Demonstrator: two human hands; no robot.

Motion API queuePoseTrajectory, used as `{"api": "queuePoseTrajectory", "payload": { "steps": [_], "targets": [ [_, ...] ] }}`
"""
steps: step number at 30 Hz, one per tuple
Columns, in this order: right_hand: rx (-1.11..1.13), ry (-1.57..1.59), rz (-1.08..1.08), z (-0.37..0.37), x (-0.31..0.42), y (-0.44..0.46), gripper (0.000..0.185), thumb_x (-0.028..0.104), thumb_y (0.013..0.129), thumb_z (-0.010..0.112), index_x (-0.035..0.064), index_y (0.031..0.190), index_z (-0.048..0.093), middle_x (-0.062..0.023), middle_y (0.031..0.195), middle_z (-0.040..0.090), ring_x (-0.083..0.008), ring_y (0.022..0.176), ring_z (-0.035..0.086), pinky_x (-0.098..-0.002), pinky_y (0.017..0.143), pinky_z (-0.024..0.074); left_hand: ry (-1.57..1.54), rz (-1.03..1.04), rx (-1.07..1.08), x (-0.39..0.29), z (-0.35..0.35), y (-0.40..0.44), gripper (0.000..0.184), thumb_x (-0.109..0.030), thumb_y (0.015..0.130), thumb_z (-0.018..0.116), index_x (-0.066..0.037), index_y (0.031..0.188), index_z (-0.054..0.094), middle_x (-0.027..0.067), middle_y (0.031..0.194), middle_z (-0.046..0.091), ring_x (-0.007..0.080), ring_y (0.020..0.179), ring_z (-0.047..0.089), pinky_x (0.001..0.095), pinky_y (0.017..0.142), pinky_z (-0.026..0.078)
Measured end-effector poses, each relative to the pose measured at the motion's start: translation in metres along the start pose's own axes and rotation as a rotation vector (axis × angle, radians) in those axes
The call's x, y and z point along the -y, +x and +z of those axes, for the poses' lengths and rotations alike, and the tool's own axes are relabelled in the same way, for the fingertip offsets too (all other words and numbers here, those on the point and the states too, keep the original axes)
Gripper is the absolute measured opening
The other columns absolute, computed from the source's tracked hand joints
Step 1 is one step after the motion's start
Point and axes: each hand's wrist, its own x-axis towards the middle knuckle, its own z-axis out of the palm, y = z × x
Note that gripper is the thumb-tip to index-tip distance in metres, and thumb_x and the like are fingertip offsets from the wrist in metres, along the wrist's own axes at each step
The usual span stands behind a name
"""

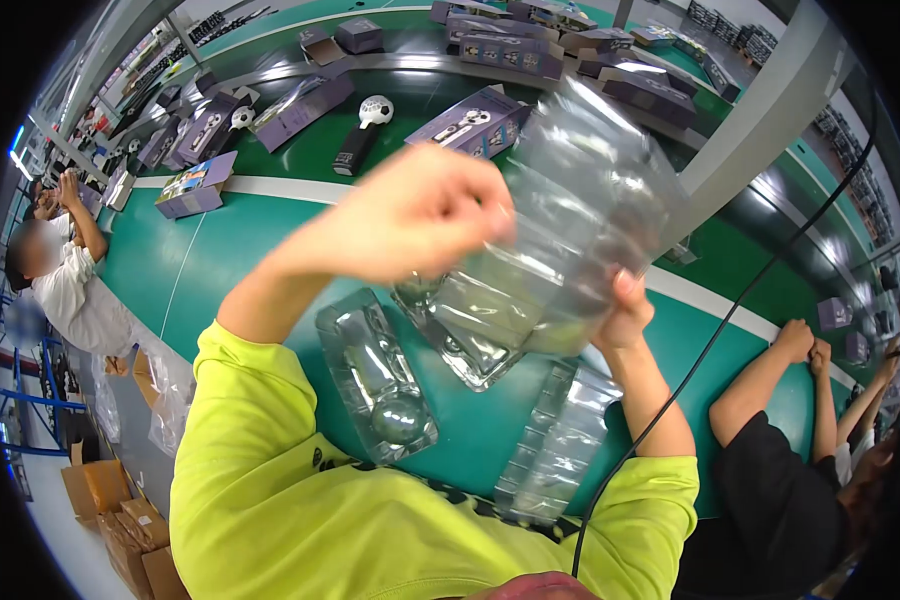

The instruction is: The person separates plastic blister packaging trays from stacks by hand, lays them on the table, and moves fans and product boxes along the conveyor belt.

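Observation:
In my right hand [625, 312] I grip a ribbed clear plastic blister tray [590, 190], held up and tilted; it may be a stack of several. The fingers of my left hand [410, 215] are pinched at its left edge, slightly blurred by motion. Below lies a moulded clear plastic tray [375, 375] with a round hollow. Another clear tray [475, 370] sits under the held plastic, partly hidden by it. Nearer my right forearm, more ribbed clear plastic [555, 440] rests on the green table.
Beyond a white rail, a green conveyor [410, 95] carries purple boxes [475, 120] and a black-handled stick with a football-patterned head [365, 130]. A grey post [770, 110] and a black cable [710, 350] stand right. Co-workers sit left [80, 280] and right [770, 480].

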Motion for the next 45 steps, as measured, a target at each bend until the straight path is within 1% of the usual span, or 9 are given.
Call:
{"api": "queuePoseTrajectory", "payload": {
  "steps": [4, 12, 18, 22, 24, 30, 37, 42, 45],
  "targets": [
    [-0.008, 0.081, 0.112, -0.024, 0.003, 0.001, 0.069, 0.030, 0.080, 0.065, 0.0023, 0.139, 0.044, -0.0179, 0.122, 0.063, -0.0316, 0.107, 0.064, -0.0427, 0.093, 0.0520, -0.187, 0.227, -0.369, 0.000, -0.044, -0.005, 0.009, -0.004, 0.086, 0.059, -0.003, 0.079, 0.064, -0.0068, 0.053, 0.047, 0.0008, 0.043, 0.036, 0.0181, 0.039, 0.022],
    [-0.111, -0.207, 0.180, -0.040, -0.009, 0.003, 0.069, 0.035, 0.082, 0.063, 0.0005, 0.139, 0.046, -0.0203, 0.124, 0.062, -0.0318, 0.111, 0.062, -0.0415, 0.094, 0.0504, 0.190, -0.102, -0.279, 0.005, -0.072, -0.039, 0.017, -0.005, 0.084, 0.059, -0.001, 0.067, 0.060, -0.0019, 0.052, 0.049, 0.0032, 0.038, 0.039, 0.0164, 0.037, 0.025],
    [-0.126, -0.339, 0.416, -0.041, 0.001, 0.014, 0.063, 0.027, 0.086, 0.067, 0.0032, 0.140, 0.044, -0.0164, 0.123, 0.061, -0.0277, 0.114, 0.058, -0.0395, 0.099, 0.0446, 0.063, -0.098, -0.199, 0.012, -0.053, -0.037, 0.020, -0.004, 0.083, 0.060, 0.000, 0.064, 0.058, -0.0011, 0.048, 0.049, 0.0059, 0.034, 0.040, 0.0174, 0.035, 0.027],
    [0.100, -1.036, -0.188, 0.003, 0.031, 0.021, 0.069, 0.024, 0.082, 0.074, 0.0041, 0.141, 0.044, -0.0152, 0.127, 0.060, -0.0251, 0.118, 0.053, -0.0373, 0.103, 0.0401, 0.073, 0.110, -0.176, 0.010, -0.019, -0.019, 0.016, -0.001, 0.085, 0.061, 0.002, 0.069, 0.060, 0.0005, 0.048, 0.052, 0.0088, 0.035, 0.046, 0.0197, 0.037, 0.033],
    [0.152, -0.640, -0.024, 0.033, 0.033, 0.014, 0.085, 0.033, 0.072, 0.079, 0.0039, 0.143, 0.043, -0.0149, 0.130, 0.057, -0.0252, 0.122, 0.052, -0.0373, 0.103, 0.0410, 0.155, 0.214, -0.104, 0.011, -0.005, -0.010, 0.013, -0.001, 0.088, 0.061, 0.002, 0.076, 0.063, 0.0025, 0.053, 0.058, 0.0112, 0.040, 0.052, 0.0210, 0.042, 0.038],
    [0.112, -0.374, -0.001, 0.045, 0.030, -0.004, 0.079, 0.026, 0.069, 0.079, 0.0051, 0.138, 0.047, -0.0127, 0.127, 0.061, -0.0257, 0.115, 0.057, -0.0379, 0.101, 0.0430, 0.292, 0.423, -0.004, 0.020, 0.037, 0.026, 0.012, -0.002, 0.091, 0.058, 0.001, 0.083, 0.066, 0.0046, 0.060, 0.066, 0.0140, 0.047, 0.058, 0.0214, 0.046, 0.042],
    [-0.054, -0.401, -0.088, 0.023, 0.024, 0.004, 0.072, 0.030, 0.071, 0.075, 0.0068, 0.134, 0.048, -0.0140, 0.125, 0.062, -0.0304, 0.112, 0.061, -0.0441, 0.100, 0.0469, 0.338, 0.319, -0.150, 0.017, 0.019, 0.013, 0.013, -0.004, 0.090, 0.062, 0.001, 0.080, 0.067, 0.0056, 0.060, 0.067, 0.0125, 0.049, 0.062, 0.0204, 0.045, 0.044],
    [-0.186, -0.309, -0.038, 0.003, 0.023, 0.013, 0.069, 0.027, 0.073, 0.073, 0.0059, 0.134, 0.048, -0.0175, 0.123, 0.063, -0.0325, 0.111, 0.062, -0.0468, 0.098, 0.0489, 0.368, 0.090, -0.569, 0.002, -0.057, 0.018, 0.018, -0.005, 0.084, 0.059, 0.003, 0.071, 0.067, 0.0063, 0.053, 0.063, 0.0107, 0.042, 0.055, 0.0216, 0.041, 0.039],
    [-0.178, -0.276, -0.062, 0.003, 0.018, 0.014, 0.069, 0.027, 0.074, 0.073, 0.0054, 0.134, 0.048, -0.0191, 0.122, 0.063, -0.0329, 0.109, 0.063, -0.0471, 0.097, 0.0495, 0.640, -0.090, -0.456, 0.026, -0.101, 0.061, 0.018, -0.004, 0.082, 0.054, 0.003, 0.069, 0.065, 0.0061, 0.052, 0.061, 0.0138, 0.043, 0.056, 0.0258, 0.044, 0.044]
  ]
}}
